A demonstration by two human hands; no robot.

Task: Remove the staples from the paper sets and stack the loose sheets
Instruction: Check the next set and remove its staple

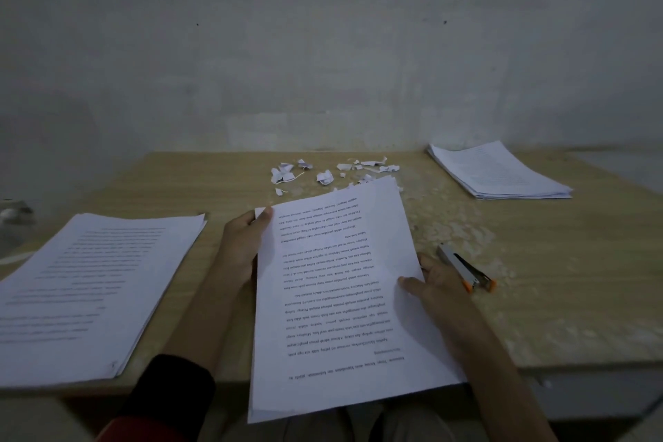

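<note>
Left hand (pixel 244 248) and right hand (pixel 437 283) both pinch the paper set (pixel 341 298) at 6 o'clock, hanging over the table (pixel 545 291) edge. Grip looks light, so I reckon sheets could slip and scatter.

Left hand (pixel 241 248) and right hand (pixel 436 286) pinch opposite edges of the paper set (pixel 341 319).

Held sheets (pixel 341 298) print illegible; left stack (pixel 89 291) cut by edge.
</note>
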